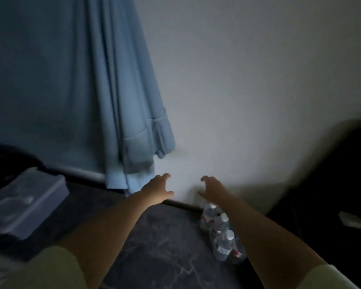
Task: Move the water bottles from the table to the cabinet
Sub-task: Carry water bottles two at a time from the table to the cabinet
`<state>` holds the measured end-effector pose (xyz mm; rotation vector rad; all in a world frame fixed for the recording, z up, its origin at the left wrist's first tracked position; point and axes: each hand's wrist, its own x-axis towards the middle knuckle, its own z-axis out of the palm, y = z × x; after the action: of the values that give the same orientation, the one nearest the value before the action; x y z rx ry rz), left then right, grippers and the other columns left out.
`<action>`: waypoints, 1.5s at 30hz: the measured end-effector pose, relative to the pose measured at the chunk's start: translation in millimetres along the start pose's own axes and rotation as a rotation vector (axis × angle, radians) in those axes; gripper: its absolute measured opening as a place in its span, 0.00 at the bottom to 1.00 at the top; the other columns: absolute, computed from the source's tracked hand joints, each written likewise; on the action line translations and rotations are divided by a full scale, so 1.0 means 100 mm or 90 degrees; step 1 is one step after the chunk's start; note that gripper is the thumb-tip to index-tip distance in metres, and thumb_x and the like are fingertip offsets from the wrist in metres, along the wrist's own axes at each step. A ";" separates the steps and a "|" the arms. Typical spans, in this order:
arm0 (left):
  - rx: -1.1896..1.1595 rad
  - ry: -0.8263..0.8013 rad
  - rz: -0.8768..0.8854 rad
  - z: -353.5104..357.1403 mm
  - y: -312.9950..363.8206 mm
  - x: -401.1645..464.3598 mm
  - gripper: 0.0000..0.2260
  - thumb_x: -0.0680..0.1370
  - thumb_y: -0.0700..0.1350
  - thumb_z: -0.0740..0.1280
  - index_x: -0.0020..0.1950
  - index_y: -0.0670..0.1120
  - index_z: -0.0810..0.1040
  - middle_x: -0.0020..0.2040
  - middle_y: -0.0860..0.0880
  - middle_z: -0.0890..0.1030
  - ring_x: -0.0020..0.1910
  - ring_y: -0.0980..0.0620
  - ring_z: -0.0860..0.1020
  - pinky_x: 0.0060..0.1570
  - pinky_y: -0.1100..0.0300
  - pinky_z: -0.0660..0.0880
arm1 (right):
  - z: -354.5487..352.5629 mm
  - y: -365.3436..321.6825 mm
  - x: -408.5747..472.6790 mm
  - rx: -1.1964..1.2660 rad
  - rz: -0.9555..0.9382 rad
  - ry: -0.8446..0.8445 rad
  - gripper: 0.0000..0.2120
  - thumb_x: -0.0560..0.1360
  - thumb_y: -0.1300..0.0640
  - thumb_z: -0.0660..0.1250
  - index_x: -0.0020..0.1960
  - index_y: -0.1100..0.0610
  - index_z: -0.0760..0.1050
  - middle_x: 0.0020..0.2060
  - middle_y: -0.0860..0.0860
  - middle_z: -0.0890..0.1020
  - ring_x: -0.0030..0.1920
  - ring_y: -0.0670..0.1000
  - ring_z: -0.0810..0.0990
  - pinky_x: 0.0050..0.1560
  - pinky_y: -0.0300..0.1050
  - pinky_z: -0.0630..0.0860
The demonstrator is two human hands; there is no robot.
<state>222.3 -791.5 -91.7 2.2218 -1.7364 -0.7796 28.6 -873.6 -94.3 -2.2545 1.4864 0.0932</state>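
- While both arms are stretched toward the wall (pixel 248 80), I log the left hand (pixel 157 187) as empty, fingers loosely curved and spread; the right hand (pixel 212 189) reads the same, holding nothing.
- Water bottles (pixel 221 232): a tight cluster standing upright on the dark marbled table (pixel 165 243), close to its right edge and near the wall. I count three caps; whether more stand behind them I cannot tell.
- Risk 1: the right forearm passes just above or beside the cluster. Contact I cannot confirm. A downward or sideways sweep could topple the bottles, and packed this tightly, one would likely take its neighbours with it.
- Risk 2: the table edge is close on the right; a knocked bottle could roll off into the dark area there.
- Risk 3: both hands are beyond the bottles, nearer the wall. Reaching back blind could mean a glancing grip on a cap rather than a body.
- Risk 4: light is poor and the frame blurred; clear plastic is hard to read, so I may misjudge the gaps between bottles.
- Risk 5: no cabinet identifiable in view; the dark mass at right is unclear. Carrying without a confirmed destination invites a bump.
- Noted: blue curtain (pixel 121 101) and lidded plastic box (pixel 27 201) on the left, well apart from the bottles.
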 end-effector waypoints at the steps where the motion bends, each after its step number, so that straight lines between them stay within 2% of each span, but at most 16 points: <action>1: -0.002 0.025 -0.032 -0.09 -0.19 -0.15 0.30 0.77 0.52 0.66 0.76 0.48 0.58 0.69 0.42 0.68 0.66 0.44 0.71 0.61 0.53 0.71 | 0.07 -0.22 0.03 -0.008 -0.034 -0.012 0.27 0.78 0.50 0.65 0.73 0.58 0.62 0.70 0.58 0.68 0.69 0.57 0.68 0.69 0.48 0.66; 6: -0.026 0.157 -0.178 -0.47 -1.09 -1.10 0.27 0.76 0.53 0.67 0.72 0.47 0.64 0.65 0.44 0.75 0.60 0.45 0.76 0.54 0.56 0.72 | 0.36 -1.32 0.00 -0.067 -0.209 -0.066 0.26 0.78 0.51 0.64 0.72 0.58 0.63 0.69 0.57 0.69 0.69 0.58 0.69 0.68 0.49 0.67; 11: -0.071 0.211 -0.343 -0.63 -1.83 -2.41 0.30 0.77 0.52 0.67 0.75 0.44 0.61 0.70 0.43 0.70 0.67 0.45 0.71 0.62 0.54 0.70 | 0.73 -2.43 -0.45 -0.085 -0.378 -0.092 0.25 0.77 0.51 0.64 0.71 0.56 0.65 0.68 0.57 0.70 0.67 0.58 0.71 0.65 0.48 0.69; 14: -0.087 0.264 -0.430 -0.57 -2.09 -3.17 0.30 0.76 0.48 0.69 0.74 0.42 0.62 0.69 0.42 0.72 0.66 0.44 0.72 0.61 0.56 0.69 | 1.03 -2.90 -0.97 -0.082 -0.470 -0.121 0.26 0.76 0.51 0.65 0.72 0.55 0.65 0.71 0.56 0.69 0.70 0.57 0.69 0.66 0.48 0.68; 17: -0.088 0.276 -0.484 -0.37 -2.17 -3.91 0.30 0.76 0.48 0.69 0.74 0.43 0.63 0.68 0.41 0.73 0.65 0.45 0.74 0.59 0.57 0.69 | 1.39 -3.18 -1.49 -0.078 -0.511 -0.166 0.25 0.76 0.52 0.66 0.71 0.56 0.67 0.70 0.56 0.70 0.68 0.56 0.71 0.63 0.46 0.70; 20: -0.073 0.281 -0.516 -0.04 -2.21 -4.67 0.28 0.76 0.51 0.68 0.73 0.44 0.64 0.66 0.41 0.73 0.64 0.43 0.73 0.61 0.56 0.69 | 1.76 -3.36 -2.06 -0.084 -0.547 -0.212 0.23 0.77 0.51 0.65 0.69 0.59 0.69 0.68 0.58 0.72 0.67 0.57 0.72 0.64 0.48 0.71; 23: -0.083 0.291 -0.569 0.26 -2.17 -5.38 0.29 0.75 0.53 0.68 0.72 0.48 0.63 0.65 0.41 0.71 0.66 0.42 0.71 0.63 0.54 0.69 | 2.08 -3.50 -2.64 -0.127 -0.595 -0.237 0.26 0.78 0.52 0.65 0.71 0.61 0.65 0.70 0.59 0.69 0.70 0.56 0.68 0.66 0.44 0.65; 26: -0.102 0.301 -0.635 0.50 -2.16 -6.09 0.31 0.76 0.55 0.68 0.74 0.47 0.61 0.67 0.40 0.70 0.68 0.43 0.69 0.66 0.53 0.68 | 2.38 -3.70 -3.22 -0.149 -0.654 -0.250 0.25 0.78 0.51 0.65 0.71 0.61 0.65 0.68 0.60 0.71 0.68 0.57 0.70 0.64 0.44 0.67; 29: -0.123 0.329 -0.723 0.71 -2.17 -6.88 0.31 0.76 0.53 0.67 0.75 0.47 0.60 0.68 0.40 0.69 0.68 0.44 0.69 0.67 0.54 0.67 | 2.65 -3.95 -3.89 -0.186 -0.728 -0.275 0.24 0.77 0.51 0.65 0.68 0.61 0.67 0.64 0.61 0.74 0.65 0.58 0.73 0.61 0.45 0.70; 32: -0.157 0.392 -0.800 0.83 -2.17 -7.59 0.29 0.77 0.51 0.67 0.74 0.45 0.61 0.68 0.40 0.69 0.65 0.44 0.72 0.63 0.58 0.67 | 2.87 -4.22 -4.50 -0.223 -0.800 -0.298 0.22 0.76 0.51 0.65 0.65 0.62 0.68 0.62 0.61 0.75 0.63 0.59 0.75 0.58 0.46 0.71; 37: -0.209 0.481 -0.889 1.11 -2.16 -8.36 0.29 0.77 0.50 0.67 0.75 0.43 0.61 0.72 0.40 0.65 0.72 0.43 0.64 0.68 0.57 0.63 | 3.13 -4.57 -5.26 -0.267 -0.917 -0.328 0.22 0.75 0.50 0.66 0.65 0.59 0.70 0.62 0.59 0.75 0.63 0.58 0.74 0.59 0.46 0.71; 45: -0.245 0.523 -0.965 1.23 -2.45 -8.90 0.30 0.76 0.51 0.68 0.75 0.45 0.62 0.73 0.42 0.64 0.70 0.44 0.68 0.65 0.59 0.67 | 3.57 -5.27 -5.91 -0.320 -1.032 -0.372 0.26 0.78 0.50 0.64 0.71 0.59 0.65 0.68 0.59 0.71 0.69 0.58 0.70 0.66 0.47 0.68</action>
<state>216.3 139.9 -68.4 2.6047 0.5763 -0.1858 312.4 -52.2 -77.5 -2.7088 -0.8862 0.5609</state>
